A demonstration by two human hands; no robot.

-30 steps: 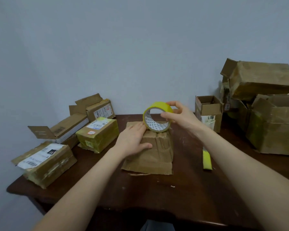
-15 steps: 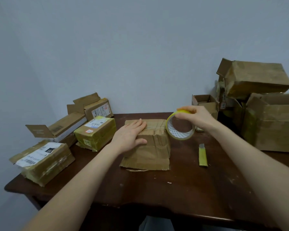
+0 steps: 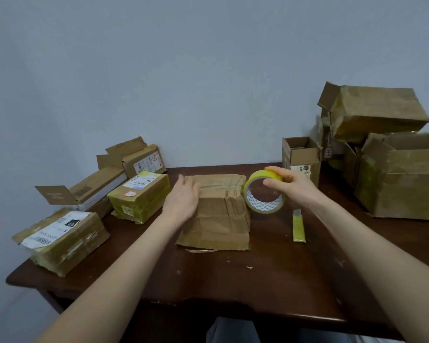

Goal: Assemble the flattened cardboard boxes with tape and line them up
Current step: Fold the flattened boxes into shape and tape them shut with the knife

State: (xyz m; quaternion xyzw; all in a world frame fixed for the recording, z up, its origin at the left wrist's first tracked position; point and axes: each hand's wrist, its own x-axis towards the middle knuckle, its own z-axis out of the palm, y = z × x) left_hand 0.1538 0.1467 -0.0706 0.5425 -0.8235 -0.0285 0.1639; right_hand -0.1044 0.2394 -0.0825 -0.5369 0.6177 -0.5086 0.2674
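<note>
your right hand (image 3: 292, 186) has carried the round roll of yellow adhesive tape (image 3: 263, 194) off the top of the crumpled brown cardboard box (image 3: 218, 214) in the middle of the frame. a second ago the roll stood on the box's far edge. now it hangs just beside the box's right side, above the dark brown wooden table (image 3: 233, 280). your fingers are curled over the roll's top rim and the thumb hooks through the core, so the roll is pinched firmly.

your left hand (image 3: 183, 199) has slid from the centre of the box top to its left edge. its fingers are straight and close together, a little blurred, resting against the cardboard and gripping nothing.

i cannot make out a strip running from the roll to the box. judging by the roll coming away, this seam is probably finished, or the tape now wants cutting. the slim yellow cutter (image 3: 299, 227) lies on the table right of centre, near your right wrist.

two boxes wrapped in yellow tape (image 3: 139, 196) sit at the left of the frame, so this box likely joins them next. the large open cardboard cartons (image 3: 406, 179) at the right edge look untaped.
</note>
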